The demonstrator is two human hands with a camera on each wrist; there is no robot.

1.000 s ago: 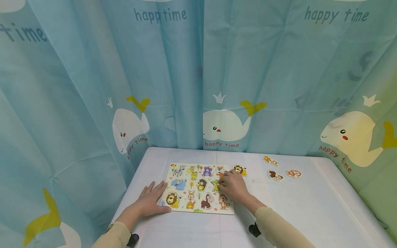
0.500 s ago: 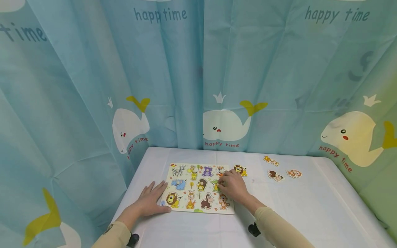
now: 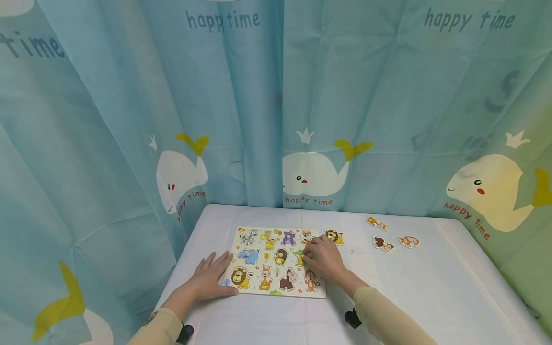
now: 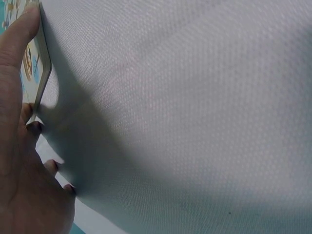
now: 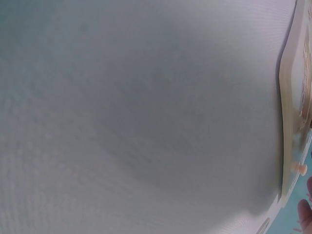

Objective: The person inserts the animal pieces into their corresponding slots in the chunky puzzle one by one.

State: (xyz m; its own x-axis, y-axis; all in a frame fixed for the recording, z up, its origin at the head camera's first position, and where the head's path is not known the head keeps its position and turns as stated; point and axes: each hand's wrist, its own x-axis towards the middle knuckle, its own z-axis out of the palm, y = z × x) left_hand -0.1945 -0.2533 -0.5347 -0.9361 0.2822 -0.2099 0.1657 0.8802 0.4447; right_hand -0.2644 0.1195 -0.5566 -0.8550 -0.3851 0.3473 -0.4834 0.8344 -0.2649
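Note:
A wooden animal puzzle board [image 3: 258, 293] lies flat on the table, its recesses showing a zebra, an elephant, a lion and several other animals. My left hand [image 3: 209, 278] lies at the board's left edge with fingers spread. In the left wrist view, the left thumb [image 4: 18, 39] reaches over the board's corner. My right hand [image 3: 325, 258] is over the board's right side, its curled fingers pinching the green crocodile puzzle piece [image 3: 299, 258], which they partly cover. Beside that hand is the tiger picture [image 3: 306, 236]. The right wrist view catches the board's edge [image 5: 287, 107] and a small knob [image 5: 301, 169].
A loose lion piece [image 3: 333, 236] lies just right of the board. Farther right on the white table [image 3: 431, 287] are a dark brown piece [image 3: 383, 244], an orange piece [image 3: 408, 241] and a yellow-orange piece [image 3: 377, 223]. A blue curtain [image 3: 258, 120] hangs behind the table.

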